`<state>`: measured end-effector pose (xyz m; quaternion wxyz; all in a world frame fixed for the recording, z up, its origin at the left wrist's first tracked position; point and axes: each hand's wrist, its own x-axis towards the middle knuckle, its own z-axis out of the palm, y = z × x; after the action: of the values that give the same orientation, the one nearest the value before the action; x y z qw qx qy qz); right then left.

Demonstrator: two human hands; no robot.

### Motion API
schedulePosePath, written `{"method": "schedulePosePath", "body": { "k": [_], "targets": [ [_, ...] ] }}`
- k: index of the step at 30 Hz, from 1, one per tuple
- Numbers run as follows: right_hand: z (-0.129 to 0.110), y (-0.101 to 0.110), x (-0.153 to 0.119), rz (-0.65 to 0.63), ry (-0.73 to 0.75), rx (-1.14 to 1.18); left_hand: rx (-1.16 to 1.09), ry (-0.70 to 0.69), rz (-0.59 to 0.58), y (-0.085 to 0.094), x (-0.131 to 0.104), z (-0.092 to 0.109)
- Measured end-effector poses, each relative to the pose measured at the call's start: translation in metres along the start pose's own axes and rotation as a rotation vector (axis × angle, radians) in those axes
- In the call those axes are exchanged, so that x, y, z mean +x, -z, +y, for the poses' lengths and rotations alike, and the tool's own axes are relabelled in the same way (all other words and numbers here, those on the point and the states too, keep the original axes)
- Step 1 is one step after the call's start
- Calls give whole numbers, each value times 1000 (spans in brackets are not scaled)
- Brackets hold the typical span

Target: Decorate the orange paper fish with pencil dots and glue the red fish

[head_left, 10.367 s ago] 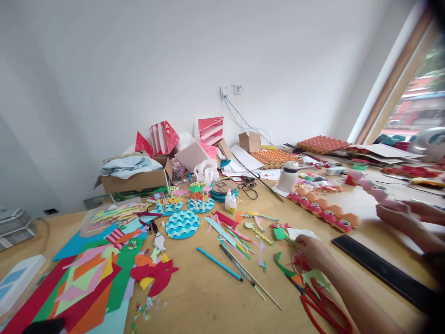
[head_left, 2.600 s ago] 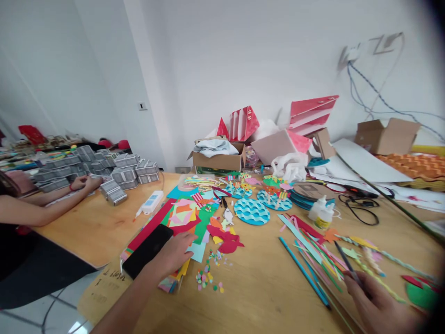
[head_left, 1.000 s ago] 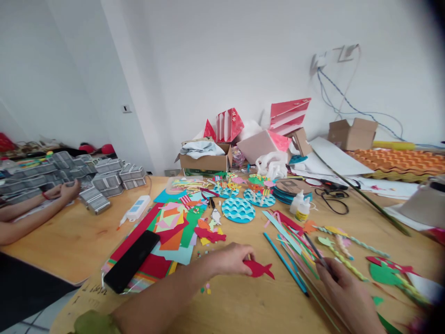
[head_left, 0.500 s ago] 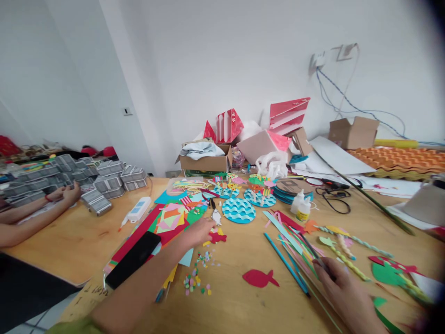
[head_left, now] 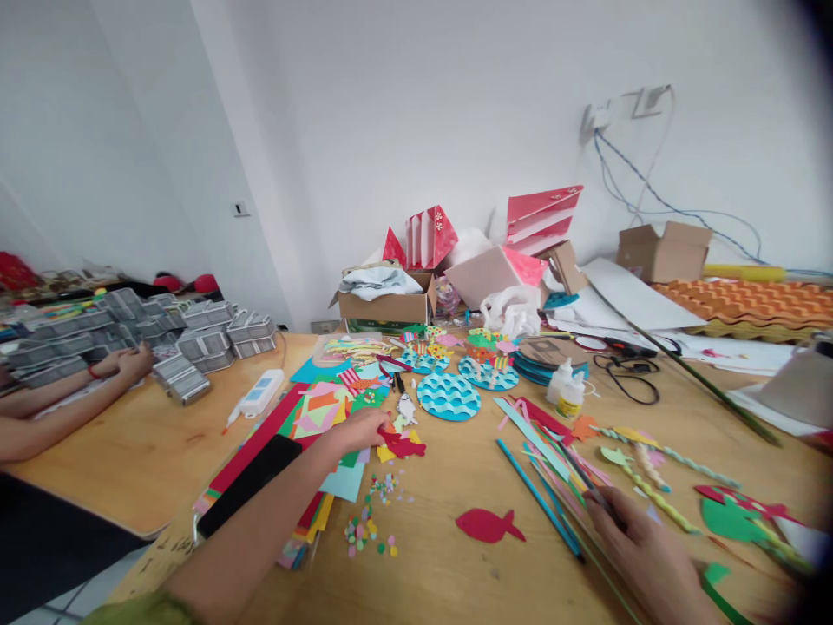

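My left hand reaches over the table. Its fingers are drawn together at the left edge of red paper fish cutouts lying on yellow pieces; what is between the fingertips, if anything, is hidden. Just beyond lies a white fish cutout with dark-handled scissors. In my right hand is a dark slender pen-like tool, held over coloured paper strips. A single red paper fish lies flat between the hands. Small coloured paper dots are scattered nearer me.
A blue wavy disc and decorated discs sit mid-table, with glue bottles to their right. A black phone rests on coloured paper under my left arm. Another person's hands are beside grey boxes.
My left hand has drawn back slightly to the left, uncovering more of the red cutouts beside its fingertips. My right hand stays at the paper strips with the dark tool.
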<state>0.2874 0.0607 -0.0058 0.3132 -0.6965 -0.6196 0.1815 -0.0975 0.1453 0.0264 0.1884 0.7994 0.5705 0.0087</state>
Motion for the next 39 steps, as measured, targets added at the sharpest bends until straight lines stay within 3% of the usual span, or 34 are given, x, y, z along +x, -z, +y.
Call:
{"method": "schedulePosePath", "body": {
  "k": [5,8,15,21,25,29,34,39],
  "targets": [
    [-3,0,0,18,2,26,-127,-51,47,24,2,7],
    [-3,0,0,9,3,30,-193,-85,49,25,8,24],
    [-2,1,-2,42,27,-13,-262,-116,-42,-11,35,70],
    [-7,2,-3,45,41,-25,-197,-161,-70,-30,52,87],
    [-8,3,-3,46,48,-17,-133,-187,-11,-26,53,85],
    [-2,0,-2,29,39,-25,-22,-193,48,-9,50,69],
    [0,0,-2,31,47,-34,144,-206,-60,8,32,40],
    [-9,2,-3,27,55,-16,239,-240,-117,1,14,30]
  ]
}}
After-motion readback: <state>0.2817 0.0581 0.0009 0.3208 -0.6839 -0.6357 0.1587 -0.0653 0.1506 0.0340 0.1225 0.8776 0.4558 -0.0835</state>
